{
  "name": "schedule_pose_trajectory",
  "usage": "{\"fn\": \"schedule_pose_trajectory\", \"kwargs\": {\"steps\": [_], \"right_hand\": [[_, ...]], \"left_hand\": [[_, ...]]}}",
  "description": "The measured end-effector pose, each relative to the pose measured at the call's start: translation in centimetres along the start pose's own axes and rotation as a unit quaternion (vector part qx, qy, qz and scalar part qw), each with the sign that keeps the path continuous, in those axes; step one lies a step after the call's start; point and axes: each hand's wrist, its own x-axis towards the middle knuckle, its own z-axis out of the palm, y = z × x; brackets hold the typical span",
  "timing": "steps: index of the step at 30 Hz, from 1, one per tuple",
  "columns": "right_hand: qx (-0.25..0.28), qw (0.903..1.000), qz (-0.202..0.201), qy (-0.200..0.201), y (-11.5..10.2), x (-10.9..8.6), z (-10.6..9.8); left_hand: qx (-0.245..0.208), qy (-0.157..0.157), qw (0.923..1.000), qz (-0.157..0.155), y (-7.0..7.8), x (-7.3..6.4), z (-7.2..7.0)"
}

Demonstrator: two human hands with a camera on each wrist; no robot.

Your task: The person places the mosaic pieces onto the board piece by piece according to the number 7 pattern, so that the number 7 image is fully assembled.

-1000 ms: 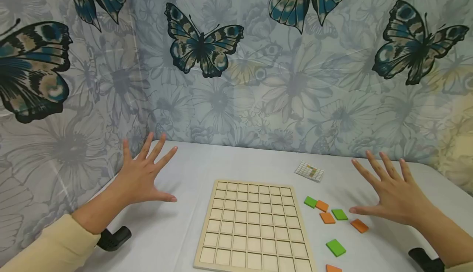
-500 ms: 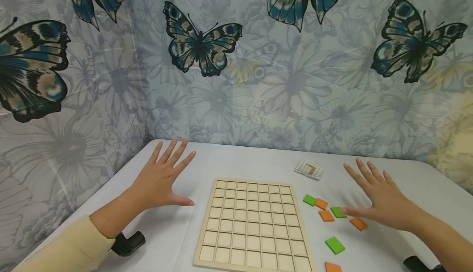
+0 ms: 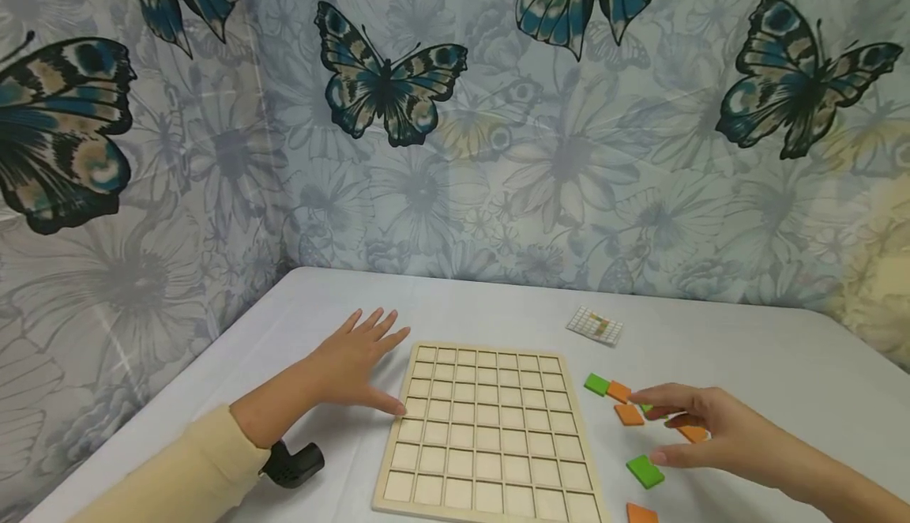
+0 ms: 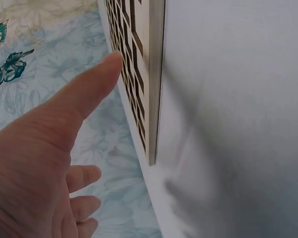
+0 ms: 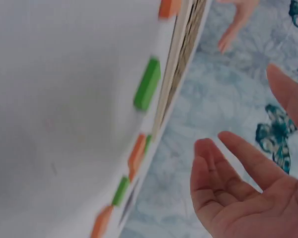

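A light wooden board [image 3: 486, 415] with a grid of square recesses lies flat on the white table. My left hand [image 3: 348, 366] hovers at its left edge with fingers spread and thumb extended; in the left wrist view the thumb [image 4: 92, 87] points towards the board's rim, and whether it touches cannot be told. To the board's right, my right hand [image 3: 725, 432] is above the loose square tiles, fingers slightly bent, holding nothing. Its thumb is nearest a green tile [image 3: 645, 472]. Its fingers partly hide another green tile and an orange tile [image 3: 693, 433].
Further tiles lie right of the board: a green one [image 3: 596, 385] and orange ones, one [image 3: 642, 513] cut off by the frame's bottom. A small card with a printed grid [image 3: 596, 326] lies behind them. A butterfly-patterned cloth [image 3: 441, 207] hangs behind the table.
My left hand has moved right and down to the board's edge. My right hand has come down and left over the tiles, its spread fingers now drawn together and bent.
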Motion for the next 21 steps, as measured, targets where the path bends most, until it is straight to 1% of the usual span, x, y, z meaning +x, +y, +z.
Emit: {"fn": "schedule_pose_trajectory", "kwargs": {"steps": [2,3,4,5,7,9,11,12,15,16,18,19,21], "right_hand": [[0.069,0.9973,-0.018,-0.019,-0.2,-0.2,0.7],[0.101,0.9939,-0.033,-0.029,-0.2,-0.4,0.9],[0.139,0.9884,-0.046,-0.041,-0.2,-0.5,1.2],[0.174,0.9817,-0.057,-0.054,-0.2,-0.6,1.5],[0.247,0.9632,-0.07,-0.081,-0.1,-0.8,1.9],[0.287,0.9488,-0.087,-0.1,-0.1,-1.0,2.4],[0.332,0.9323,-0.074,-0.122,0.0,-1.1,2.8],[0.345,0.9269,-0.072,-0.13,0.1,-1.2,3.0],[0.344,0.9262,-0.07,-0.137,0.3,-1.4,3.5],[0.339,0.9281,-0.073,-0.136,0.4,-1.4,3.5],[0.327,0.9308,-0.093,-0.133,0.7,-1.4,3.8],[0.314,0.935,-0.103,-0.129,0.9,-1.3,3.9],[0.311,0.9349,-0.112,-0.129,1.1,-1.3,4.2]], "left_hand": [[-0.038,-0.019,0.9991,0.004,0.2,0.2,0.3],[-0.06,-0.027,0.9978,0.008,0.2,0.4,0.4],[-0.08,-0.037,0.996,0.012,0.3,0.5,0.6],[-0.102,-0.045,0.9936,0.019,0.3,0.7,0.8],[-0.146,-0.063,0.9867,0.031,0.3,0.9,1.2],[-0.18,-0.08,0.9796,0.04,0.3,1.1,1.6],[-0.203,-0.091,0.974,0.043,0.3,1.1,1.9],[-0.21,-0.095,0.9722,0.044,0.3,1.1,2.0],[-0.224,-0.098,0.9686,0.042,0.2,1.1,2.3],[-0.23,-0.098,0.9675,0.04,0.1,1.2,2.4],[-0.248,-0.102,0.963,0.031,0.1,1.1,2.6],[-0.257,-0.104,0.9604,0.024,0.1,1.1,2.7],[-0.275,-0.107,0.9553,0.014,0.1,1.0,2.9]]}}
